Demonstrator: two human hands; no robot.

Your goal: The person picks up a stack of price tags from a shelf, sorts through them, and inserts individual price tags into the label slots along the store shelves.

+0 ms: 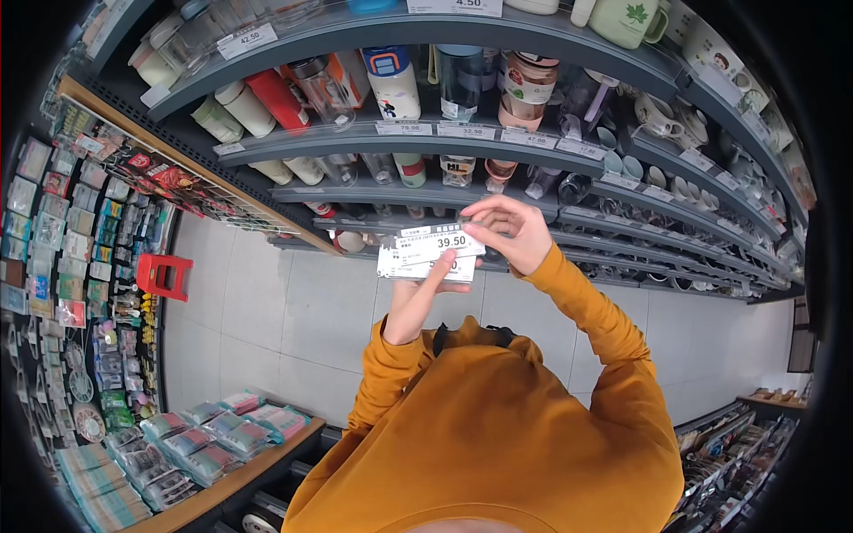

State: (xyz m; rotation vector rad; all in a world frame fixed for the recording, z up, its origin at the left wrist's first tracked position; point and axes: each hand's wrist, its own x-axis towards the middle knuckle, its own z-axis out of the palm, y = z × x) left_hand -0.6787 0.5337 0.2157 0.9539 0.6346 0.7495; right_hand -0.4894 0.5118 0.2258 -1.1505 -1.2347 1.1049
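Just above the middle of the frame, in front of the shelving: a small stack of price labels [388,266]. Uppermost, a white price label [425,250] printed 39.50; beneath, a second price partly covered by a thumb. Below the stack, the left hand [409,313], closed on it, with thumb across the lower right of the front and fingers behind. At the upper right corner, the right hand [520,235], with thumb and forefinger brought together in an apparent pinch; hard to tell whether on one layer or several.

Probably very light, with hardly any load on the fingers. Likely thin and fairly stiff, but easy to bend or crease at the corners. Hard to tell whether paper, card or plastic. Perhaps smooth-faced, so apt to slip layer over layer or fan out under a loose grip. Unlikely to break in a drop, though likely to scatter. Best held as a stack from behind, flat across the fingers, with light thumb pressure in front. For a single label, best taken at a free corner or edge.

Beyond, across the upper frame, grey shelving [346,32] with a blue-lidded white bottle [394,95].
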